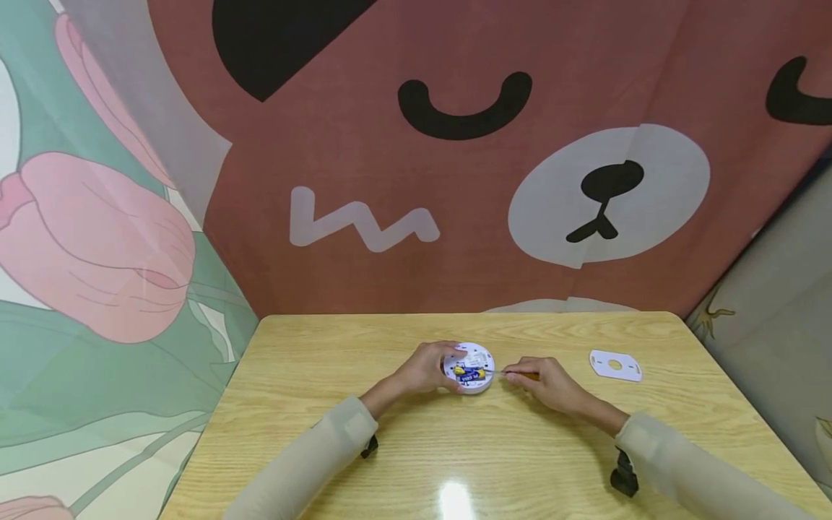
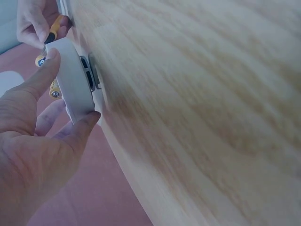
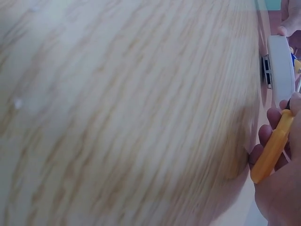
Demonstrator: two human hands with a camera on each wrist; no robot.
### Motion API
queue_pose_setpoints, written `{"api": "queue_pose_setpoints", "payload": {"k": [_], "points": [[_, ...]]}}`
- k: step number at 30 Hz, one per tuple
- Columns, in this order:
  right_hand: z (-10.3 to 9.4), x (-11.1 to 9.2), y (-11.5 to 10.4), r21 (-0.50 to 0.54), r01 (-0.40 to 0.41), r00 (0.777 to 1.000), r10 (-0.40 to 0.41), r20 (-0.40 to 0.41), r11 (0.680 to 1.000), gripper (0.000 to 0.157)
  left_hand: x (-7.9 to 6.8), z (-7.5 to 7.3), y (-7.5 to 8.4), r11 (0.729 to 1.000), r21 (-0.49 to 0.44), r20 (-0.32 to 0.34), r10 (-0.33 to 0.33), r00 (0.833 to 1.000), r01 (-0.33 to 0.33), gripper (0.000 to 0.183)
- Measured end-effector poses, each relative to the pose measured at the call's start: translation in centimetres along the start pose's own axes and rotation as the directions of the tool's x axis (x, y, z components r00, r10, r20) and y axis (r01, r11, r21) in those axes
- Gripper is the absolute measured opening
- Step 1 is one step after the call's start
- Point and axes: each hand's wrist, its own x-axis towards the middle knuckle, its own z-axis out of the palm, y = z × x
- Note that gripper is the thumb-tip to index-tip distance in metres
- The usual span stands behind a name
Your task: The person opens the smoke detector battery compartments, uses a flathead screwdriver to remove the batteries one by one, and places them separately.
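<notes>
A round white device (image 1: 479, 353), its kind not certain, has its inner side facing up, with blue and yellow batteries (image 1: 471, 374) in it. My left hand (image 1: 425, 367) grips its left rim, thumb and fingers around the edge, as the left wrist view shows on the white casing (image 2: 73, 77). From the right, my right hand (image 1: 548, 383) holds a screwdriver (image 3: 272, 153) by its orange handle. The thin metal shaft reaches over the device's rim toward the batteries. Whether the tip touches a battery is too small to tell.
A white plate (image 1: 614, 366) with a round central hole lies on the wooden table (image 1: 325, 347), right of the right hand. Printed curtains (image 1: 364, 166) hang behind the table and at both sides. Black wrist mounts (image 1: 624, 477) hang under the sleeves.
</notes>
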Motion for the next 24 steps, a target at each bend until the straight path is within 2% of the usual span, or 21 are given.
{"api": "queue_pose_setpoints", "payload": {"k": [6, 18, 24], "points": [[-0.4, -0.1, 0.2, -0.013, -0.026, 1.000, 0.026, -0.010, 1.000, 0.019, 0.0, 0.0, 0.1, 1.000, 0.000, 0.001, 0.003, 1.000, -0.003, 0.074], [-1.7, 0.4, 0.3, -0.084, -0.023, 0.999, 0.019, -0.049, 0.996, 0.017, 0.1, -0.1, 0.0, 1.000, 0.015, 0.016, 0.000, 1.000, 0.000, 0.073], [-2.5, 0.8, 0.5, -0.155, 0.007, 0.996, -0.020, -0.083, 0.988, 0.016, 0.1, 0.0, -0.1, 1.000, 0.019, 0.017, -0.009, 1.000, 0.009, 0.074]]}}
